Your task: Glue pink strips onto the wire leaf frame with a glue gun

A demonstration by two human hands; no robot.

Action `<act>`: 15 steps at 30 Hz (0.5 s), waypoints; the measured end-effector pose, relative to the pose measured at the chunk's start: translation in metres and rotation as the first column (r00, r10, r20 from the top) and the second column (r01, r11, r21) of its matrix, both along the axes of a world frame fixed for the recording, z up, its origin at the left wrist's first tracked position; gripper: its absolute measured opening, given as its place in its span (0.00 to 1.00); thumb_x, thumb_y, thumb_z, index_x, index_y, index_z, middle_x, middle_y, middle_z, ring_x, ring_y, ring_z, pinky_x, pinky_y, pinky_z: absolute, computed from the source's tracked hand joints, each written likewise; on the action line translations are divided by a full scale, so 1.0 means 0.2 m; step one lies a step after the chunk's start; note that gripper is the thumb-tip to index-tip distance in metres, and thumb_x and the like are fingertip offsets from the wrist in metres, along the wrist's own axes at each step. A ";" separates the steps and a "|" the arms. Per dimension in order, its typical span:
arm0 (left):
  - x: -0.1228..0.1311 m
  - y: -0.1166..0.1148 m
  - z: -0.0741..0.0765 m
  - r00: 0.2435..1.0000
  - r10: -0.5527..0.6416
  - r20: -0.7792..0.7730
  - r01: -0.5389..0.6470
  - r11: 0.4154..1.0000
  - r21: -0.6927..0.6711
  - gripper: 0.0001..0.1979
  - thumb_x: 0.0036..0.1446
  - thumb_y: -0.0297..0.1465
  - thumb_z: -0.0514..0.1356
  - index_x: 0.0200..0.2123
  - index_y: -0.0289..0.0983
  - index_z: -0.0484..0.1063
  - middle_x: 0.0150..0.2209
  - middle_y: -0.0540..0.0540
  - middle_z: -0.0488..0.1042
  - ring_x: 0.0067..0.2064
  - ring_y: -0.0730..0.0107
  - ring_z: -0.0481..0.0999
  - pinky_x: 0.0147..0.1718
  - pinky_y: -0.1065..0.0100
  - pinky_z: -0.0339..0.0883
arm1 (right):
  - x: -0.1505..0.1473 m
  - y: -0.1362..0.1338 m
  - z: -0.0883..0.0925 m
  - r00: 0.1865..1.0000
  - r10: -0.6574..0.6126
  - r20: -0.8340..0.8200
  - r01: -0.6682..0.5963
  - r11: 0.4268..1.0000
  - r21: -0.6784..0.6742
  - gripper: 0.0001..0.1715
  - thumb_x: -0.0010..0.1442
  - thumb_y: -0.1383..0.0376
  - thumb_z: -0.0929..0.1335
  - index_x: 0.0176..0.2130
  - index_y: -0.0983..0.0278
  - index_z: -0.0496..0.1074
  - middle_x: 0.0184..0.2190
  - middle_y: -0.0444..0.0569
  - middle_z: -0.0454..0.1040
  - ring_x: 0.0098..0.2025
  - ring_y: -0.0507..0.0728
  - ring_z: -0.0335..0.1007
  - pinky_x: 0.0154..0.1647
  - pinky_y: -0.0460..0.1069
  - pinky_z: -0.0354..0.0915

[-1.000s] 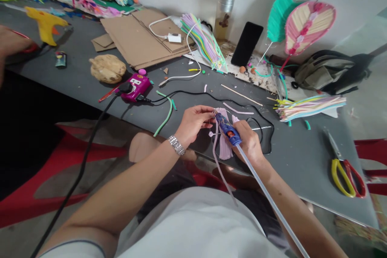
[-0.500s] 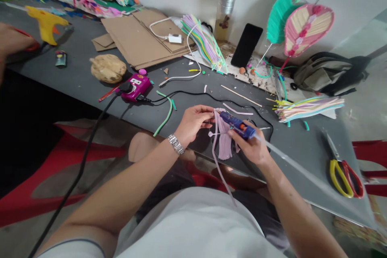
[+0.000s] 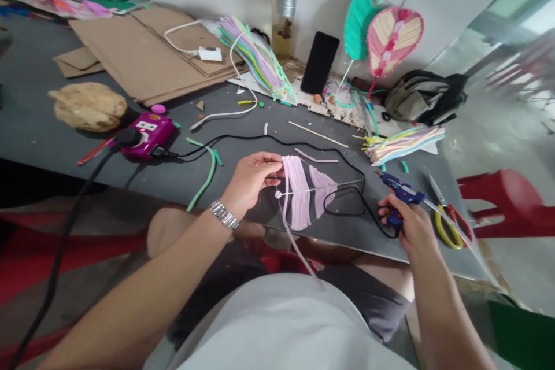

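Note:
My left hand (image 3: 251, 180), a metal-band watch on its wrist, pinches the upper left edge of a pale pink pipe-cleaner fan (image 3: 298, 202). The fan has a thin wire frame, with rows of fuzzy stems in two bands and a gap between them. A stick runs across its middle, with a small pink bead at the left end. One loose pink pipe cleaner (image 3: 299, 251) trails from the fan toward my lap. Off to the right, my right hand (image 3: 414, 225) grips a blue glue gun (image 3: 401, 189), its nozzle pointing up and left. A long clear glue stick juts from its back.
Scissors (image 3: 448, 228) lie beside the glue gun. A black cord (image 3: 277, 137) loops across the table from a purple power strip (image 3: 150, 134). Behind are cardboard sheets (image 3: 143, 63), a phone (image 3: 319, 62), a bottle (image 3: 284, 20), pipe-cleaner bundles (image 3: 405, 145) and two finished fans (image 3: 394, 40).
My right hand has carried the glue gun away from the fan to the right, uncovering the fan's right part. My left hand still pinches the edge. The view has swung right.

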State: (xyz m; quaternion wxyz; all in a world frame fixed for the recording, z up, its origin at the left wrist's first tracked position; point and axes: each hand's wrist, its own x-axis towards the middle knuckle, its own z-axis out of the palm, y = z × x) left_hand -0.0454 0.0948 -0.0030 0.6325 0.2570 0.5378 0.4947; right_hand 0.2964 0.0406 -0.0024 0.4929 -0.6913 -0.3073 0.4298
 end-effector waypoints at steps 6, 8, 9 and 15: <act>0.01 0.01 0.00 1.000 -0.018 0.005 0.018 1.000 0.001 0.11 0.42 0.27 0.71 0.31 0.33 0.77 0.28 0.47 0.79 0.29 0.72 0.80 0.26 0.74 0.72 | 0.20 -0.08 0.00 0.927 0.025 0.375 0.024 0.992 -0.127 0.26 0.39 0.48 0.79 0.29 0.64 0.77 0.23 0.49 0.75 0.23 0.57 0.70 0.18 0.50 0.66; 0.01 0.02 0.00 1.000 -0.024 0.010 0.024 1.000 -0.005 0.11 0.41 0.27 0.71 0.31 0.33 0.77 0.28 0.47 0.79 0.29 0.72 0.80 0.26 0.74 0.72 | 0.19 -0.08 0.04 0.736 0.022 0.677 0.001 0.999 -0.033 0.21 0.45 0.50 0.77 0.30 0.63 0.77 0.23 0.49 0.75 0.25 0.58 0.70 0.22 0.51 0.66; 0.01 0.02 0.00 0.999 -0.030 0.014 0.031 1.000 -0.005 0.11 0.41 0.27 0.71 0.31 0.33 0.78 0.28 0.47 0.79 0.29 0.71 0.80 0.26 0.74 0.71 | 0.15 -0.07 0.06 0.629 0.005 0.777 -0.053 0.998 0.037 0.18 0.48 0.51 0.76 0.31 0.62 0.78 0.25 0.50 0.76 0.26 0.58 0.70 0.25 0.51 0.66; 0.01 0.04 -0.02 0.999 -0.043 0.024 0.043 0.999 0.023 0.11 0.42 0.27 0.70 0.33 0.33 0.78 0.29 0.46 0.80 0.30 0.71 0.80 0.25 0.74 0.71 | -0.44 0.24 0.16 0.508 0.363 0.781 -0.721 0.676 0.154 0.08 0.63 0.63 0.68 0.39 0.61 0.78 0.33 0.48 0.79 0.32 0.55 0.72 0.35 0.50 0.68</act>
